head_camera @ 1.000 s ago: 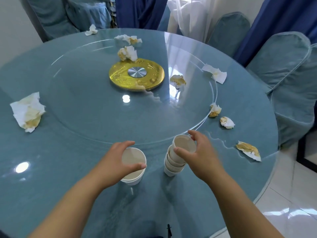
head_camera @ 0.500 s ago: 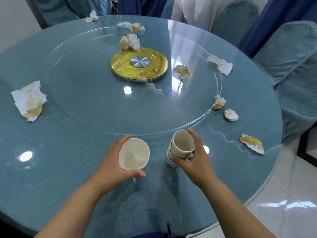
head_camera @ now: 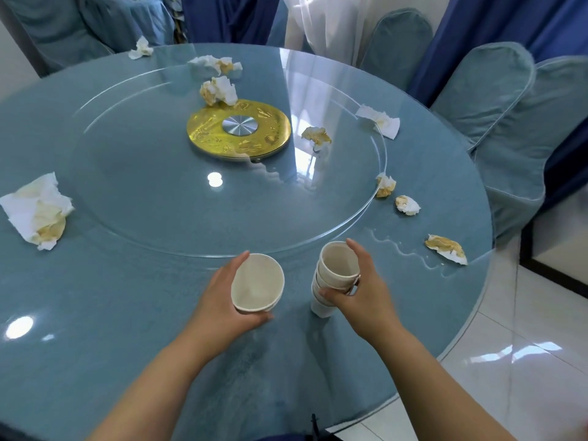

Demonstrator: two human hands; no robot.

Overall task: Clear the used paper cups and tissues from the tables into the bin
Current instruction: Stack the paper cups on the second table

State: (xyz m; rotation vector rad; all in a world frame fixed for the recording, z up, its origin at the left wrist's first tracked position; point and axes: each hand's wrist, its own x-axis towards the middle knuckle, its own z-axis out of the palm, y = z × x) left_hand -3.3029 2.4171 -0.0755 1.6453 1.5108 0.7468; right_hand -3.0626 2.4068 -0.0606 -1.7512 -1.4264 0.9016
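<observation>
Nesting cups beside the gold turntable hub [head_camera: 238, 130]
Left hand [head_camera: 222, 300] grips a tilted cup [head_camera: 257, 283]; right hand [head_camera: 362, 291] clasps the stack [head_camera: 334, 278]. Align rims, slide in gently.

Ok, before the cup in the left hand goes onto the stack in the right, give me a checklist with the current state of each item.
1. Left hand grips the loose white paper cup: ok, fingers wrap its side, mouth tilted toward the camera.
2. Right hand steadies the stack of nested white paper cups: ok, base on the round blue glass-topped table.
3. Top cup of the stack open to take another: ok, its inside looks empty.
4. Loose cup empty: ok, no liquid visible.
5. Path between cup and stack: ok, nothing lies between them.
6. Bin within reach: cannot tell, none in view.
</observation>
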